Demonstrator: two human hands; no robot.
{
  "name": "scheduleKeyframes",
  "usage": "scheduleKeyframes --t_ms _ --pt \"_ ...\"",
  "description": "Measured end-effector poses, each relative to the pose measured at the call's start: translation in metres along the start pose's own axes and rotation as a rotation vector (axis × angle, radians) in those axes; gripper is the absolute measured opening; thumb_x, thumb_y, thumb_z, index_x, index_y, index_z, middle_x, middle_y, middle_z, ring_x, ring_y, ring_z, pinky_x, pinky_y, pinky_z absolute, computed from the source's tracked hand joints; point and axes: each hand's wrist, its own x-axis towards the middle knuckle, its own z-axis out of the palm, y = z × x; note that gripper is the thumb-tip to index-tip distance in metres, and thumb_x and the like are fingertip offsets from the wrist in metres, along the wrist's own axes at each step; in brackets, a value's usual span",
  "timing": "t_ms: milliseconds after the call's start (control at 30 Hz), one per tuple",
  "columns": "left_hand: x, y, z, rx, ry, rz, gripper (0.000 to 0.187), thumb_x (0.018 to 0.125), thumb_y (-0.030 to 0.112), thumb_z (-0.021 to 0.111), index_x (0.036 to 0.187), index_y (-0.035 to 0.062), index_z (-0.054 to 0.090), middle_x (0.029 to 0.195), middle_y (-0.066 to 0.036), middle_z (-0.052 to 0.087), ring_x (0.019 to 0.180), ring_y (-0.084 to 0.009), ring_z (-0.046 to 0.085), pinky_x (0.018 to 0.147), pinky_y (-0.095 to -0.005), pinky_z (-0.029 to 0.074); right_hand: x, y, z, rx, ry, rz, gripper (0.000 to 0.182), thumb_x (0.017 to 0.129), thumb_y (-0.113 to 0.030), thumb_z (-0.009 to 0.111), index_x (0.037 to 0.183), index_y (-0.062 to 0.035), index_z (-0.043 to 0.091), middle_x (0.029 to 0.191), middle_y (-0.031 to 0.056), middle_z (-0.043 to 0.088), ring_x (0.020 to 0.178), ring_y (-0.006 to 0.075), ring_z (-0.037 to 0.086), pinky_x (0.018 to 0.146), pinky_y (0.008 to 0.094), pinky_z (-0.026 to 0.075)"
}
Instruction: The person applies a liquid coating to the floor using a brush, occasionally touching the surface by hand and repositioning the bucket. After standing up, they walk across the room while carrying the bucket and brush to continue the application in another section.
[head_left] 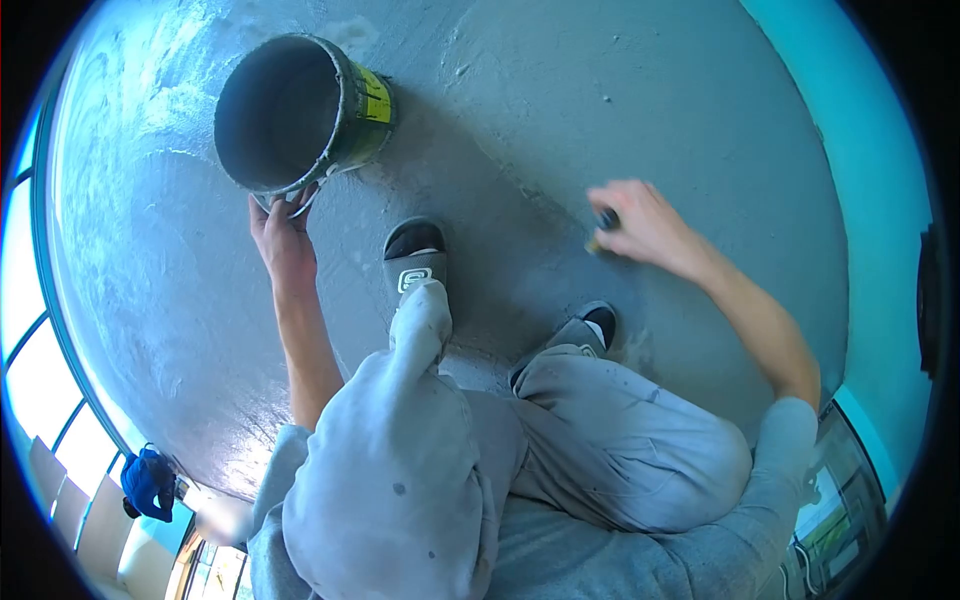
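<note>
My left hand (285, 238) grips the wire handle (300, 205) of a dark bucket (345, 135) near its rim. The bucket is tipped, its mouth facing left and toward me, with grey smears and a yellow label on its side. My right hand (650, 228) is closed around a small tool with a dark handle end (608, 219) and a yellowish part. Motion blur and my fingers hide the tool's kind. That hand is low over the grey, cement-like floor (700, 130), right of the bucket; contact with the floor cannot be made out.
My slippered feet (415, 250) rest on the floor between my hands, knees bent. A teal wall (860, 130) runs along the right. Windows (45, 370) line the left side. A person in blue (150, 485) is far off at lower left. Small lumps dot the floor.
</note>
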Motion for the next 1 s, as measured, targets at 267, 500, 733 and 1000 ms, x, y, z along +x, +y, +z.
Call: scheduleKeyframes --t_ms 267,500,733,1000 --pt "-0.004 0.001 0.003 -0.029 -0.003 0.018 0.048 0.084 -0.008 0.037 0.132 -0.0033 0.038 0.119 -0.018 0.055 0.107 -0.0325 0.063 0.096 -0.0447 0.052 0.21 -0.03 -0.039 0.007 0.552 -0.333 0.022 0.076 -0.019 0.068 0.081 -0.0022 0.054 0.069 0.0137 0.057 0.061 0.0266 0.056 0.058 0.0385 0.045" --pt "-0.005 0.006 0.006 -0.043 0.004 -0.005 0.037 0.094 -0.004 0.04 0.131 -0.0004 0.04 0.114 -0.015 0.055 0.097 -0.0211 0.062 0.093 -0.0438 0.053 0.222 0.019 -0.026 -0.058 0.689 -0.412 0.021 0.078 -0.019 0.069 0.086 -0.0036 0.057 0.075 0.0127 0.058 0.067 0.0283 0.059 0.062 0.0384 0.048" --pt "-0.003 0.002 0.004 -0.013 0.005 0.014 0.049 0.086 -0.008 0.034 0.135 -0.0027 0.035 0.12 -0.019 0.054 0.106 -0.032 0.063 0.096 -0.0449 0.052 0.027 0.016 0.003 0.01 0.28 -0.316 0.018 0.076 -0.01 0.07 0.089 -0.0052 0.058 0.083 0.0117 0.056 0.073 0.0288 0.059 0.064 0.0369 0.049" --pt "-0.003 0.001 0.004 0.019 0.007 -0.014 0.053 0.087 -0.008 0.035 0.139 -0.0007 0.031 0.125 -0.019 0.051 0.107 -0.0327 0.062 0.098 -0.0462 0.05 -0.058 0.0 -0.018 -0.057 -0.252 0.123 0.026 0.069 -0.012 0.075 0.079 -0.0019 0.052 0.078 0.0152 0.056 0.074 0.036 0.059 0.066 0.0458 0.048"
